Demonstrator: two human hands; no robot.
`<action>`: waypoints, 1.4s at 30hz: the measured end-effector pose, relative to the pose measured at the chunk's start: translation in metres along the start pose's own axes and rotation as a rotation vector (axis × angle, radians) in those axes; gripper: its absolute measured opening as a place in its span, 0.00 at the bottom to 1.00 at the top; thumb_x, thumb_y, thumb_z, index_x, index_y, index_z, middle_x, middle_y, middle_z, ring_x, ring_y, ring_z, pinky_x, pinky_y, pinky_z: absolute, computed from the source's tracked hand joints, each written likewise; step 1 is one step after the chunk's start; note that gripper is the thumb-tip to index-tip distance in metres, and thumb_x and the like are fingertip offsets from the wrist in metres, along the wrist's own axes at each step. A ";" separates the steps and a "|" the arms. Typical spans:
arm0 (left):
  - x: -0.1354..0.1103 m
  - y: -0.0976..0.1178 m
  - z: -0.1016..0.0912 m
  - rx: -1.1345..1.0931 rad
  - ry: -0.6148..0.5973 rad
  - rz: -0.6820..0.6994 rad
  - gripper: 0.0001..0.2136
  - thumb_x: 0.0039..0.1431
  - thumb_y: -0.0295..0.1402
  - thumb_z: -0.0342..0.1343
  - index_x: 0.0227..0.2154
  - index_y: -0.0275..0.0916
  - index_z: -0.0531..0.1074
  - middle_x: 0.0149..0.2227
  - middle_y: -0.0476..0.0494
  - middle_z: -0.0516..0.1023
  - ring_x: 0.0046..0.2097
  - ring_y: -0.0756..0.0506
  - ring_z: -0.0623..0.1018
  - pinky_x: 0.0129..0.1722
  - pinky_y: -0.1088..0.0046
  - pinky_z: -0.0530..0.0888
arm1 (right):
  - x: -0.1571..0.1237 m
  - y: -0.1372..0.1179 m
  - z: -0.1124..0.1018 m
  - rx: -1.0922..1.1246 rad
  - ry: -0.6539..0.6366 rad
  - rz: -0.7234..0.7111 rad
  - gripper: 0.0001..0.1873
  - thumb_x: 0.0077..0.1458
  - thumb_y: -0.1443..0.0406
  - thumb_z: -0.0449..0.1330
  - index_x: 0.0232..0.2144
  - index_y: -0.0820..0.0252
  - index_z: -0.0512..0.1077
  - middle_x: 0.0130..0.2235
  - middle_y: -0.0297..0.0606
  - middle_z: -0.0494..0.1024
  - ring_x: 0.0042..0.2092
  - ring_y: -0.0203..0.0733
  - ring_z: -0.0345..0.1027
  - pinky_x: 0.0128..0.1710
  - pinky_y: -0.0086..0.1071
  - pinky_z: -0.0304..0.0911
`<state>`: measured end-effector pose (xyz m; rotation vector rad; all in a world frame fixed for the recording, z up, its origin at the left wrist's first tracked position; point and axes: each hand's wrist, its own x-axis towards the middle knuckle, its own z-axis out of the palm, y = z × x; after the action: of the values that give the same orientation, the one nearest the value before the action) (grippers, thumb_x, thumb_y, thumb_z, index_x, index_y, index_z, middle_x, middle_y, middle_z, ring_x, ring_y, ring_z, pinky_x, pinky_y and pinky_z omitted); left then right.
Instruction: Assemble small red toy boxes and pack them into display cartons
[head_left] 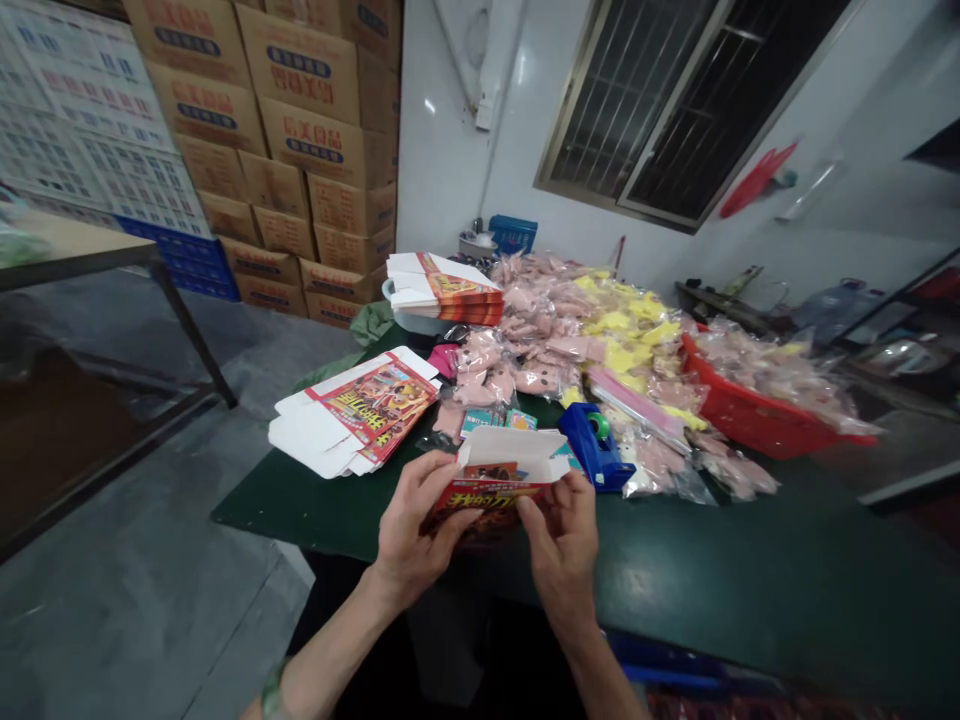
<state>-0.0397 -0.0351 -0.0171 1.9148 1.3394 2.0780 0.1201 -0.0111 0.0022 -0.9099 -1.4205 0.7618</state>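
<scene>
Nothing readable: Chinese characters on the stacked cartons (300,65) and the red printed card box (491,490) are too blurred or inverted.

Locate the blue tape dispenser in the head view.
In the head view, the blue tape dispenser sits on the green table beyond the right hand, beside clear plastic bags.

The printed paperboard carton (495,490) is folded up into an open-topped box and held just above the near edge of the dark green worktop (300,510). Its bare white inside faces up and toward the viewer, with a white flap standing raised at the left corner. The outer panel is glossy red with yellow lettering, partly hidden and too curved to read. The left grip (416,525) clasps the carton's left end, and the right grip (559,540) pinches its right side, fingers curled over the rim.
</scene>
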 end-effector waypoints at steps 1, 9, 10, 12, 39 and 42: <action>0.003 -0.002 0.000 0.019 -0.001 0.041 0.24 0.50 0.25 0.61 0.50 0.43 0.63 0.47 0.40 0.70 0.48 0.42 0.74 0.45 0.64 0.74 | 0.001 0.004 0.005 0.042 -0.001 -0.009 0.22 0.55 0.64 0.58 0.50 0.58 0.57 0.47 0.46 0.71 0.48 0.42 0.69 0.48 0.40 0.66; 0.016 0.009 -0.013 -0.176 -0.118 -0.055 0.06 0.56 0.27 0.53 0.38 0.39 0.68 0.42 0.41 0.74 0.42 0.46 0.75 0.40 0.71 0.72 | -0.005 0.030 -0.006 -0.263 -0.010 -0.440 0.24 0.55 0.71 0.56 0.54 0.54 0.60 0.49 0.42 0.68 0.52 0.43 0.64 0.49 0.40 0.65; 0.018 0.014 -0.012 -0.177 -0.123 -0.097 0.04 0.57 0.26 0.52 0.34 0.39 0.69 0.40 0.42 0.74 0.40 0.47 0.75 0.39 0.73 0.71 | -0.004 0.028 -0.011 -0.284 -0.033 -0.487 0.23 0.55 0.71 0.55 0.53 0.53 0.61 0.49 0.42 0.68 0.52 0.43 0.63 0.48 0.41 0.65; 0.023 0.021 -0.009 -0.230 -0.116 -0.218 0.04 0.57 0.26 0.52 0.28 0.38 0.70 0.37 0.44 0.75 0.36 0.49 0.75 0.35 0.76 0.71 | 0.001 0.020 -0.019 -0.306 -0.064 -0.525 0.18 0.57 0.71 0.53 0.49 0.52 0.65 0.48 0.42 0.67 0.50 0.43 0.64 0.46 0.40 0.66; 0.037 0.028 -0.017 -0.523 -0.350 -0.416 0.07 0.56 0.26 0.55 0.38 0.40 0.72 0.42 0.42 0.75 0.42 0.47 0.76 0.38 0.77 0.72 | 0.003 -0.036 -0.027 -0.330 -0.186 -0.284 0.15 0.56 0.72 0.55 0.46 0.57 0.68 0.41 0.37 0.71 0.43 0.36 0.66 0.44 0.30 0.63; 0.029 0.026 -0.007 -0.596 -0.201 -0.399 0.06 0.56 0.26 0.55 0.36 0.39 0.73 0.41 0.41 0.76 0.42 0.46 0.76 0.38 0.74 0.72 | 0.002 -0.040 -0.023 -0.386 -0.146 -0.330 0.14 0.56 0.74 0.54 0.44 0.58 0.69 0.39 0.37 0.70 0.41 0.35 0.67 0.41 0.29 0.64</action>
<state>-0.0394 -0.0401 0.0219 1.4208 0.8372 1.7609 0.1392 -0.0303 0.0396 -0.8895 -1.8306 0.3145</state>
